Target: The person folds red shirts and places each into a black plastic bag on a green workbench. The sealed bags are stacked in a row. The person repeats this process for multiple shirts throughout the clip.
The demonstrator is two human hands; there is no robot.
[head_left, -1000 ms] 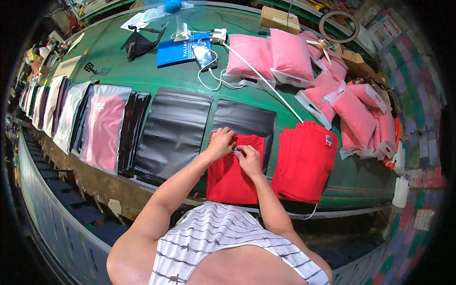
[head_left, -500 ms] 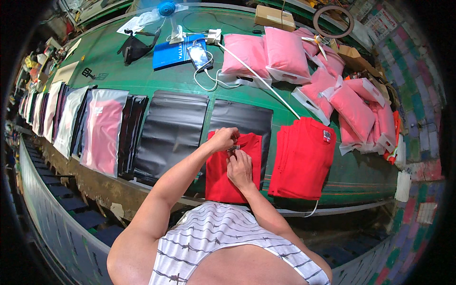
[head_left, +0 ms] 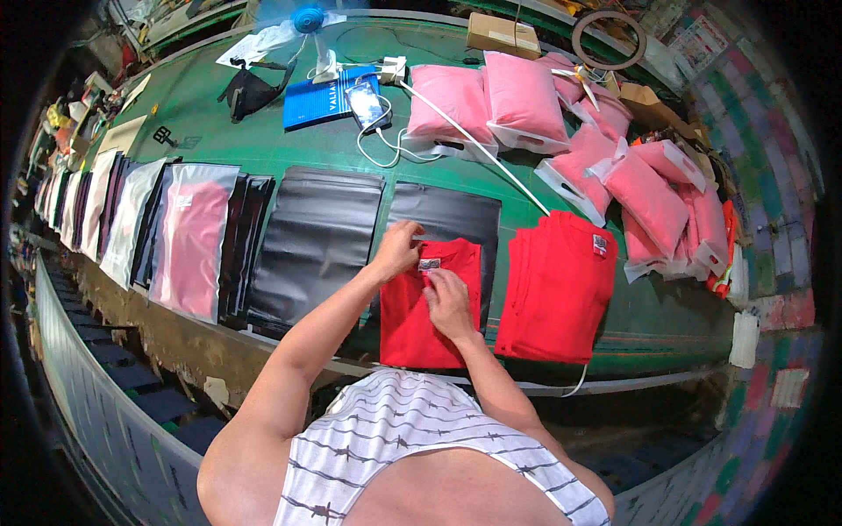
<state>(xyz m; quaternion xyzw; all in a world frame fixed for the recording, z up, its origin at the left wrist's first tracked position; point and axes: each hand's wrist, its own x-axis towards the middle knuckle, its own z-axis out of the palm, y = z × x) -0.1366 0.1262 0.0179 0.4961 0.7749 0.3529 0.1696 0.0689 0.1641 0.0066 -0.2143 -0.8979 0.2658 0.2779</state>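
A folded red shirt (head_left: 412, 324) lies before me on the table, its far part over a flat black plastic bag (head_left: 447, 210). The pale neck label (head_left: 429, 264) shows inside its collar. At the shirt's far left corner, by the shoulder, my left hand (head_left: 398, 251) is closed with bent fingers on the cloth. My right hand (head_left: 450, 307) lies over the front of the collar, just below the label. Its fingers are curled together on the red fabric, with the tips partly hidden. Beside it on the right sits a stack of folded red shirts (head_left: 557, 294).
A pile of black bags (head_left: 316, 241) and a row of packed garments, one pink in a clear bag (head_left: 195, 241), stretch left. Pink packages (head_left: 649, 202) heap at the far right. A white rod (head_left: 474, 140), phone (head_left: 365, 103), cable, blue box (head_left: 316, 103) and fan (head_left: 309, 17) lie beyond.
My left hand has moved from above the collar leftward to the shirt's corner. My right hand has shifted slightly down and right. The neck label is now uncovered.
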